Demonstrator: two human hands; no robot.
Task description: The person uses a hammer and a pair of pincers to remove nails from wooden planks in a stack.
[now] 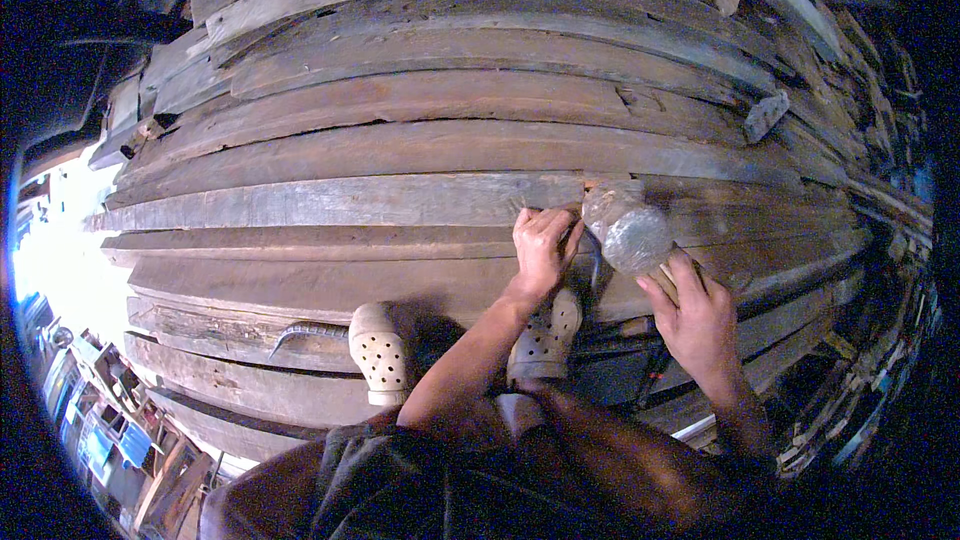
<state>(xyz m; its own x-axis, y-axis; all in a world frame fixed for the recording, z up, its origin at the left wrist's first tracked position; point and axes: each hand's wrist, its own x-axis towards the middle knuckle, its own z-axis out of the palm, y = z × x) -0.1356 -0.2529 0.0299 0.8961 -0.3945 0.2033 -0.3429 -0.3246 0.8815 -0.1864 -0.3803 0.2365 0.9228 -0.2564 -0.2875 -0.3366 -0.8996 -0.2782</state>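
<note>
My left hand (545, 246) is closed around a narrow dark metal tool (595, 251), whose curved part shows just right of the fingers. My fingers hide much of it, and its exact kind cannot be told. In my right hand (688, 309) is the handle of a mallet or heavy hammer (637, 240). Its thick head is motion-blurred, with a pale round face, and hangs just right of my left hand. Both hands are over a weathered wooden beam (420, 199), near a cut or joint at its right part.
Long weathered boards (450, 142) lie side by side. A ribbed, curved metal bar (311, 330) rests left of my light perforated clog (377, 352); the other clog (544, 337) is below my left hand. A small block (766, 117) sits at upper right. Dark tools lie right of my feet.
</note>
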